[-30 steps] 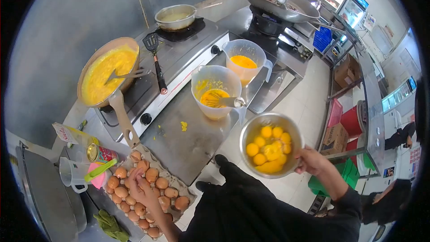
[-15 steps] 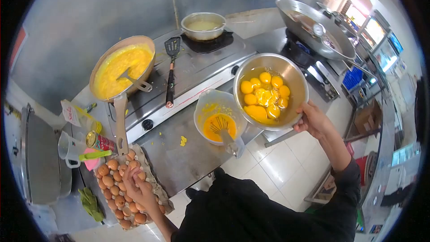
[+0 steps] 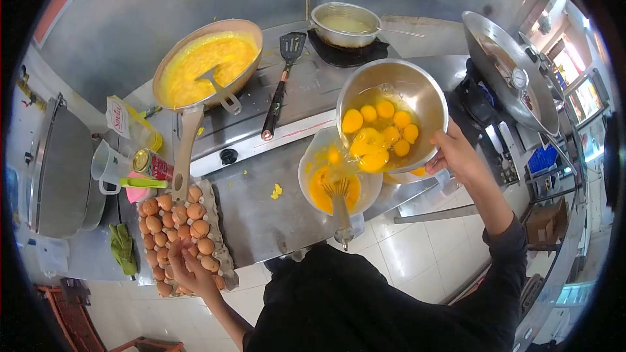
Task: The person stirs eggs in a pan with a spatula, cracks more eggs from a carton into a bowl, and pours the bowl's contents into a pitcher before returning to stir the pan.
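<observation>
My right hand (image 3: 454,152) grips the rim of a steel bowl (image 3: 422,101), tilted to the left. Several yolks (image 3: 389,132) in egg white lie inside it, sliding towards its lower edge. Some egg is spilling over that edge into a translucent plastic jug (image 3: 373,192) below. Beaten orange egg and a whisk (image 3: 342,212) are in the jug, the whisk's handle leaning over the near rim. At the left, my left hand (image 3: 190,272) hovers over or rests on brown eggs (image 3: 199,229) in a cardboard tray (image 3: 223,238), its fingers loosely apart with nothing visible in them.
A pan of scrambled egg (image 3: 244,42) with a turner in it sits on the stove, its handle reaching over the eggs. A black slotted spatula (image 3: 277,104), a pot with a strainer (image 3: 347,32) and a large wok (image 3: 502,68) are farther back. A red can (image 3: 153,165) stands left.
The bowl has tipped left over the jug, and egg now runs out of it. My left hand stays by the egg tray. The whole view has shifted.
</observation>
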{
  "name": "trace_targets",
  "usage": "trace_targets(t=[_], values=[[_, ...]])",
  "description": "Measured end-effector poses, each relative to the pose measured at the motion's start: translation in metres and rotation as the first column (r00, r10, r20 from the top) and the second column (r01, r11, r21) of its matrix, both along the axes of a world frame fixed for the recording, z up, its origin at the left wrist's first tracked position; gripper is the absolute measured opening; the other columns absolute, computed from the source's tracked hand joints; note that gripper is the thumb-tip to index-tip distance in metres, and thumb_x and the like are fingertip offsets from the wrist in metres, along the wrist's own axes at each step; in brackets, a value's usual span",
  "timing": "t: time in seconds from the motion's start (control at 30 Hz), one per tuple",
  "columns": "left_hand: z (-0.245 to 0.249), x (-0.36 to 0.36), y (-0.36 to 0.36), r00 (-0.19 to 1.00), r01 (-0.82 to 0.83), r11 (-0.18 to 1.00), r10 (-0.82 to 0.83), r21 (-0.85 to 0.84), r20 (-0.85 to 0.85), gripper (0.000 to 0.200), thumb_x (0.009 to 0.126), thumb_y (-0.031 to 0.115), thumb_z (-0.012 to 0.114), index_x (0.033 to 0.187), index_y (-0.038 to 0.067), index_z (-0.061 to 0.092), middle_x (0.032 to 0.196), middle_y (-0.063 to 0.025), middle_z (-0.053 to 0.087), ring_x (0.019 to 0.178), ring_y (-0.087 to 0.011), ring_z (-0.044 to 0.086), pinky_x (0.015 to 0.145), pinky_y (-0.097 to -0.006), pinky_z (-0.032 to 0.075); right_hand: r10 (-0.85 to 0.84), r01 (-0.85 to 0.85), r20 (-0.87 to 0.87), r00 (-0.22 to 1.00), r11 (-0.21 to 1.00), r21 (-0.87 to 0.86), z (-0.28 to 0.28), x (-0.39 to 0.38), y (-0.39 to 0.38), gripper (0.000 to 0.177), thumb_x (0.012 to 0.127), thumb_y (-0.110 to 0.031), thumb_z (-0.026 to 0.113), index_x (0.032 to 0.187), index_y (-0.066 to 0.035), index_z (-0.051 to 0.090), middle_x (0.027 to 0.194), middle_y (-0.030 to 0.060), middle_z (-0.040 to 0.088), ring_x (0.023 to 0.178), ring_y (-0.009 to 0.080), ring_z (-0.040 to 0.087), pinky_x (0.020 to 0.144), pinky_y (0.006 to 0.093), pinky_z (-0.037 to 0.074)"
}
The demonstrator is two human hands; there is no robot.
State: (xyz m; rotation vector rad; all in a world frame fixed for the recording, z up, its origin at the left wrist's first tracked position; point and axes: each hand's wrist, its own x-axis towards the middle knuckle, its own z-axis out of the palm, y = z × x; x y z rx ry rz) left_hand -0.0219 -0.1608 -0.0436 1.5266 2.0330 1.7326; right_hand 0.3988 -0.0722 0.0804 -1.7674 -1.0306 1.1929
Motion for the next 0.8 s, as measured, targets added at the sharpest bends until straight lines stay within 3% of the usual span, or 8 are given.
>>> trace_targets(t=[0.33, 0.4, 0.5, 0.73, 0.8], values=[[-0.0092, -0.0010, 0.0015, 1.000, -0.007, 0.999, 0.007, -0.032, 0.017, 0.021, 0.084, 0.000, 0.037, 0.102, -0.005, 0.046, 0.094, -0.0142, 0.053, 0.084, -0.0189, 0.054, 0.075, -0.0287, 0.046, 0.047, -0.053, 0.082, 0.996, 0.996, 0.072, 0.0011, 0.0004, 0.0047, 0.051, 0.078, -0.013, 0.035, 0.127, -0.010, 0.021, 0.081, 0.0104, 0.050, 0.044, 0.0135, 0.053, 0.041, 0.0211, 0.049], [-0.0068, 0.0026, 0.0025, 1.000, -0.001, 0.999, 0.002, -0.041, 0.024, 0.021, 0.084, 0.000, 0.037, 0.103, -0.005, 0.046, 0.095, -0.0141, 0.053, 0.085, -0.0190, 0.054, 0.075, -0.0287, 0.046, 0.108, -0.111, 0.104, 0.989, 0.993, 0.027, 0.0004, 0.0022, 0.0065, 0.054, 0.076, -0.010, 0.032, 0.128, -0.009, 0.018, 0.091, 0.0165, 0.053, 0.051, 0.0166, 0.059, 0.045, 0.0227, 0.051], [-0.0094, 0.0006, 0.0023, 1.000, 0.007, 0.999, -0.007, -0.051, 0.007, 0.021, 0.084, 0.001, 0.037, 0.103, -0.005, 0.046, 0.096, -0.0139, 0.053, 0.085, -0.0193, 0.054, 0.075, -0.0287, 0.045, 0.108, -0.113, 0.130, 0.986, 0.993, 0.032, -0.0010, -0.0005, 0.0066, 0.055, 0.076, -0.010, 0.033, 0.128, -0.010, 0.018, 0.092, 0.0172, 0.053, 0.052, 0.0176, 0.059, 0.045, 0.0226, 0.051], [-0.0090, 0.0015, 0.0009, 0.999, -0.003, 0.998, 0.001, -0.060, -0.032, 0.021, 0.084, 0.001, 0.038, 0.102, -0.005, 0.046, 0.096, -0.0136, 0.053, 0.086, -0.0196, 0.054, 0.076, -0.0284, 0.045, 0.155, -0.158, 0.109, 0.982, 0.987, 0.025, 0.0000, -0.0013, 0.0086, 0.057, 0.073, -0.011, 0.034, 0.128, -0.010, 0.019, 0.091, 0.0178, 0.053, 0.051, 0.0179, 0.059, 0.045, 0.0233, 0.051], [-0.0097, 0.0013, 0.0009, 0.999, -0.005, 0.998, 0.003, -0.061, -0.033, 0.020, 0.084, 0.001, 0.038, 0.102, -0.005, 0.046, 0.096, -0.0134, 0.053, 0.087, -0.0197, 0.054, 0.075, -0.0284, 0.045, 0.143, -0.141, 0.050, 0.988, 0.989, -0.048, 0.0009, -0.0017, 0.0104, 0.057, 0.072, -0.010, 0.035, 0.127, -0.008, 0.020, 0.090, 0.0186, 0.053, 0.050, 0.0179, 0.058, 0.045, 0.0242, 0.051]])
